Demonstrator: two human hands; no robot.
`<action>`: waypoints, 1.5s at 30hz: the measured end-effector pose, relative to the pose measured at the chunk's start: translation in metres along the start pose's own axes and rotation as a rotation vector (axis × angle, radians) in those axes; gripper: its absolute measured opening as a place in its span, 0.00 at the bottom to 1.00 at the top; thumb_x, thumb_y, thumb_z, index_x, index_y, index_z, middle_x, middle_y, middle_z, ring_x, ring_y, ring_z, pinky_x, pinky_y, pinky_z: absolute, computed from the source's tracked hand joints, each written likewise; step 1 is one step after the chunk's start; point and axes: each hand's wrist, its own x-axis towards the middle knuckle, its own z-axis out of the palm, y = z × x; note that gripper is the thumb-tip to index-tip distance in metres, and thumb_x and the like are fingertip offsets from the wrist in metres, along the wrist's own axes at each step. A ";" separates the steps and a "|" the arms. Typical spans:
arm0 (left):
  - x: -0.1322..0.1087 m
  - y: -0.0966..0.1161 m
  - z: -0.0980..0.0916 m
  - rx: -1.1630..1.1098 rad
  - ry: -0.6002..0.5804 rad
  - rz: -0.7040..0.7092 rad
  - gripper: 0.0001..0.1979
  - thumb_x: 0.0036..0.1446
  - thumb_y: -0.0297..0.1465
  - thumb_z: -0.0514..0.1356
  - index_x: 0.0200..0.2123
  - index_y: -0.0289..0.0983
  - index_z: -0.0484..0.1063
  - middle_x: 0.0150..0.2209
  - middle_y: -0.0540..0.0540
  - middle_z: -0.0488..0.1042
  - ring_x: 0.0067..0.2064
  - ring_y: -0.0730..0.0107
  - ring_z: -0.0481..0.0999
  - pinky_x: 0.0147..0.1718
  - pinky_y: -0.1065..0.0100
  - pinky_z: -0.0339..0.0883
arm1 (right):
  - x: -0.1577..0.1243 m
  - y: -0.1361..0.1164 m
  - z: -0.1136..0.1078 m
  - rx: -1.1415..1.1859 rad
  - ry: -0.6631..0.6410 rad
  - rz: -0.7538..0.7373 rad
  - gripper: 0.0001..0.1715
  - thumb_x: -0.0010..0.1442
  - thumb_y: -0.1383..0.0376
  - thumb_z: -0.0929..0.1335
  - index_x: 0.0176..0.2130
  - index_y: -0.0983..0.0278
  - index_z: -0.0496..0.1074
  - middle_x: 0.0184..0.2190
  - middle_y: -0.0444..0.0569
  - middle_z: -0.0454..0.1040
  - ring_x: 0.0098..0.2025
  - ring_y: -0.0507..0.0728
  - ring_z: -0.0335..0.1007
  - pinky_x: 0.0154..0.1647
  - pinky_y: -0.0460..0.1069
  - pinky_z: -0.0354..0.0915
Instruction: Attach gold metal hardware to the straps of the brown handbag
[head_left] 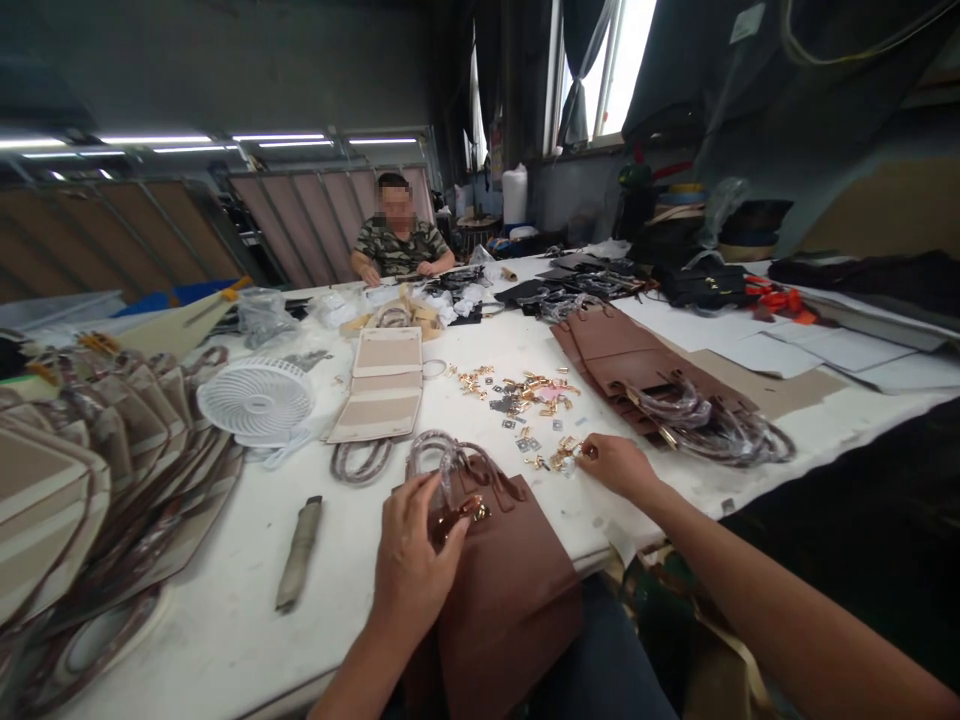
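A brown handbag (pixel 517 560) leans over the table's front edge, its lower part hanging by my lap. My left hand (pixel 420 550) is closed on the bag's strap near the top, where a gold clasp (pixel 480 511) shows beside the thumb. The bag's handles (pixel 439 450), wrapped in clear plastic, stand up behind that hand. My right hand (pixel 619 465) reaches to a small heap of gold metal fittings (pixel 564 452), its fingertips pinched at the heap's right side. What sits in the pinch is partly hidden by the fingers. More gold fittings and square metal plates (pixel 529 444) lie around it.
Stacked brown bags (pixel 637 360) lie to the right, beige-lined bag pieces (pixel 150 440) to the left. A white fan (pixel 256 400), an opened bag panel (pixel 382 385) and a wrapped tool (pixel 301 555) lie on the white table (pixel 247 600). A person (pixel 401 245) sits at the far end.
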 end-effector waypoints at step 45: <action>0.073 0.018 0.029 0.066 -0.737 -0.032 0.11 0.62 0.41 0.61 0.35 0.40 0.74 0.37 0.45 0.77 0.40 0.58 0.75 0.37 0.63 0.60 | -0.057 -0.087 0.037 0.855 -0.227 -0.021 0.11 0.60 0.56 0.68 0.34 0.61 0.75 0.22 0.42 0.74 0.24 0.55 0.72 0.25 0.46 0.62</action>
